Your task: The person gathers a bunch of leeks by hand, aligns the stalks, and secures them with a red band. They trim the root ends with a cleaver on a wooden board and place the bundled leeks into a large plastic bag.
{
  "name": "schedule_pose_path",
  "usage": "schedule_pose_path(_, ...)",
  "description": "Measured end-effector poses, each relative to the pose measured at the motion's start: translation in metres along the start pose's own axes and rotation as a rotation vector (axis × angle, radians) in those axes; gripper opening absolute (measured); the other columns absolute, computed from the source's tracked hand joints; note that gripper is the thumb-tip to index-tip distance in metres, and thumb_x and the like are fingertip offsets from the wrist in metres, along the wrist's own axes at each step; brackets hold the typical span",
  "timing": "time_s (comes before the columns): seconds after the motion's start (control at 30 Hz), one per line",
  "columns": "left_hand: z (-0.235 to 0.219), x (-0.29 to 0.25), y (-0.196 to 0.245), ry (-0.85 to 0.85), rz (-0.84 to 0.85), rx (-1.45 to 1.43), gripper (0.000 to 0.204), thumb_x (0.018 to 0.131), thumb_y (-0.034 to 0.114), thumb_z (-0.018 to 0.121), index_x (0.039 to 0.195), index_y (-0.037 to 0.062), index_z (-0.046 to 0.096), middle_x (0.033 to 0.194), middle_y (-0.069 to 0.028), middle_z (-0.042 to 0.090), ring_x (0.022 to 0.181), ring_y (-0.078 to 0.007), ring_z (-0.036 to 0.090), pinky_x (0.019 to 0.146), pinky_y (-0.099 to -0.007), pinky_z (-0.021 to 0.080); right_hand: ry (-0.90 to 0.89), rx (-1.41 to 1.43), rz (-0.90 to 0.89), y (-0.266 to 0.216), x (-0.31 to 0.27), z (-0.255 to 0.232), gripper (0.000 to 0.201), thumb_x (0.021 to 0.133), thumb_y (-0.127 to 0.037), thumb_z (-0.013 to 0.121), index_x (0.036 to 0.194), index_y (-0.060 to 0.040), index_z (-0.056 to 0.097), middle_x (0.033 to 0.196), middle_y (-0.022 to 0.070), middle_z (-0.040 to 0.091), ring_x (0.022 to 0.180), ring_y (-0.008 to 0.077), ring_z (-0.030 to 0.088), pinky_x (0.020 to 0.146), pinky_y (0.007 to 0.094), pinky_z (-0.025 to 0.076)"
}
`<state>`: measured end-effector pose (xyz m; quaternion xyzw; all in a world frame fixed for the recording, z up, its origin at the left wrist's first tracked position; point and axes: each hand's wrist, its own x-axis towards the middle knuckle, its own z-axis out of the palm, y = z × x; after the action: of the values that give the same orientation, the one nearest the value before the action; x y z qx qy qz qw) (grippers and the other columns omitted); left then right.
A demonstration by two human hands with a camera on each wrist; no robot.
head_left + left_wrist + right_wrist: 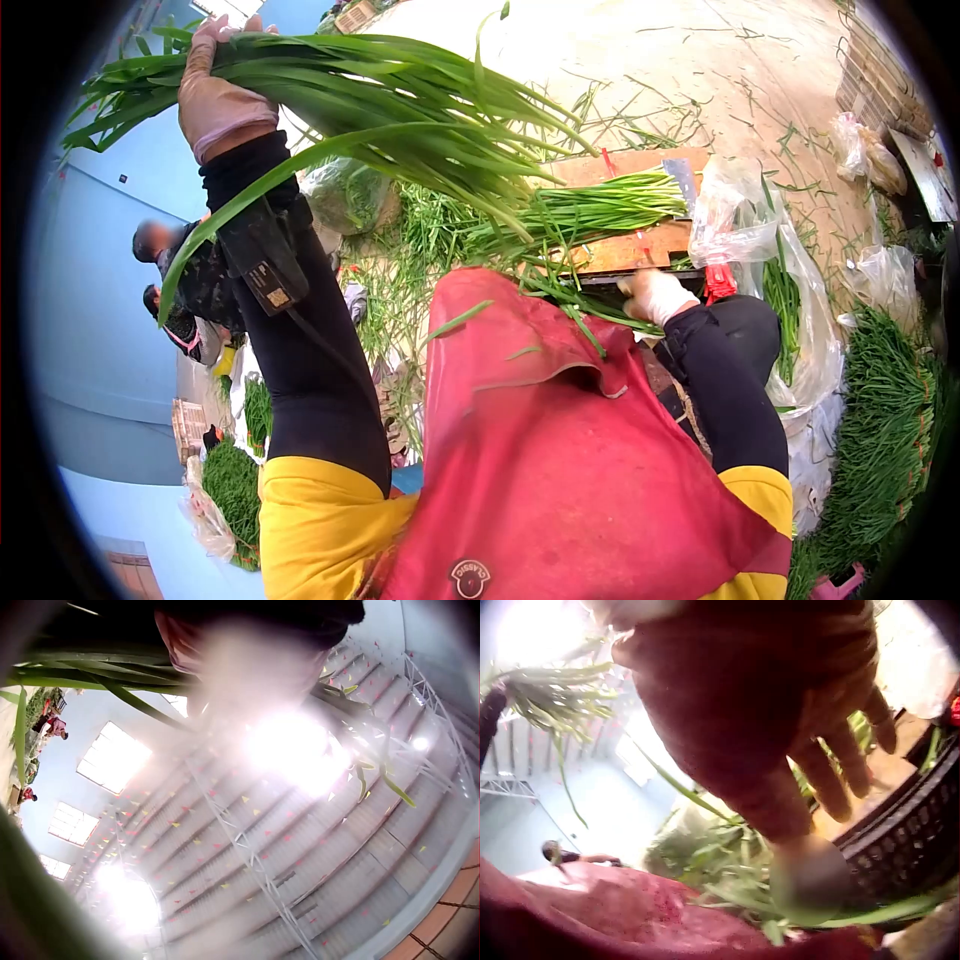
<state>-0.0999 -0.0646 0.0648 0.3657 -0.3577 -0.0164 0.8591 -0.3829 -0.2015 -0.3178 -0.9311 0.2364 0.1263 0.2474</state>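
Raised at the upper left in the head view, my left hand (222, 108) grips a large bunch of garlic chives (400, 95). The leafy ends stick out behind the hand, and the paler stems point toward the board. A wooden board (615, 252) bears another pile of chives (610, 205), which lies against an upright metal plate (682, 184). My right hand (655, 298) is at the board's near edge. In the right wrist view its fingers (829, 780) hang apart and fairly straight, holding nothing, over a dark slatted crate (896, 851) and loose leaves.
Clear plastic bags (735, 225) and red ties (718, 283) are right of the board. Tied bundles of greens (875, 430) stand farther right. Loose chives (435, 225) litter the floor. A red apron (560, 440) covers my lap. Two people (190, 270) sit at the left.
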Motion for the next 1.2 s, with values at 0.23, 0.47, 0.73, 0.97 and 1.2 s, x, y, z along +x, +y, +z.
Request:
schedule_pose_path(0.23, 0.005, -0.014, -0.008, -0.016, -0.071, -0.031, 0.018, 0.089, 0.014, 0.059, 0.095, -0.0027, 0.061, 0.074, -0.0062, 0.057, 0.083, -0.0275, 0.062, 0.087, -0.0477, 0.050, 0.408, 1.343, -0.308, -0.098, 0.013, -0.066, 0.031, 0.091, -0.028, 0.052, 0.114, -0.0067, 0.057, 0.060, -0.0002, 0.055, 0.046, 0.0071, 0.044, 0.043, 0.0201, 0.032)
schedule_pose_path(0.47, 0.004, -0.027, -0.014, -0.075, -0.082, 0.020, 0.022, 0.091, 0.019, 0.055, 0.101, -0.0006, 0.060, 0.077, -0.0053, 0.057, 0.085, -0.0295, 0.060, 0.083, -0.0480, 0.049, 0.195, 2.149, -0.247, -0.110, 0.033, -0.066, 0.013, 0.091, -0.019, 0.054, 0.094, -0.0071, 0.057, 0.064, 0.0007, 0.051, 0.054, 0.0103, 0.046, 0.048, 0.0228, 0.039)
schedule_pose_path(0.73, 0.003, -0.022, -0.015, -0.064, -0.114, -0.059, 0.017, 0.090, 0.015, 0.057, 0.100, 0.0006, 0.060, 0.074, -0.0043, 0.058, 0.081, -0.0270, 0.061, 0.086, -0.0483, 0.047, 0.397, 1.686, -0.288, -0.077, 0.029, -0.060, 0.016, 0.090, -0.021, 0.056, 0.090, -0.0054, 0.060, 0.066, 0.0006, 0.057, 0.055, 0.0071, 0.050, 0.048, 0.0189, 0.037)
schedule_pose_path(0.97, -0.013, 0.011, 0.003, -0.039, 0.015, 0.005, 0.017, 0.090, 0.013, 0.057, 0.100, -0.0015, 0.059, 0.076, -0.0074, 0.058, 0.086, -0.0304, 0.061, 0.087, -0.0505, 0.048, -0.234, -0.258, 0.124, 0.059, 0.031, 0.038, 0.029, 0.078, -0.024, 0.058, 0.101, -0.0088, 0.068, 0.100, 0.0160, 0.066, 0.095, 0.0320, 0.063, 0.083, 0.0405, 0.050)
schedule_pose_path(1.2, 0.002, 0.004, 0.001, -0.023, 0.008, -0.060, 0.015, 0.088, 0.014, 0.060, 0.097, 0.0015, 0.061, 0.079, -0.0051, 0.060, 0.090, -0.0308, 0.061, 0.083, -0.0508, 0.049, 0.139, 1.221, -0.424, -0.076, 0.020, -0.011, 0.056, 0.084, -0.028, 0.063, 0.131, -0.0025, 0.045, 0.119, 0.0142, 0.059, 0.113, 0.0193, 0.053, 0.094, 0.0302, 0.042)
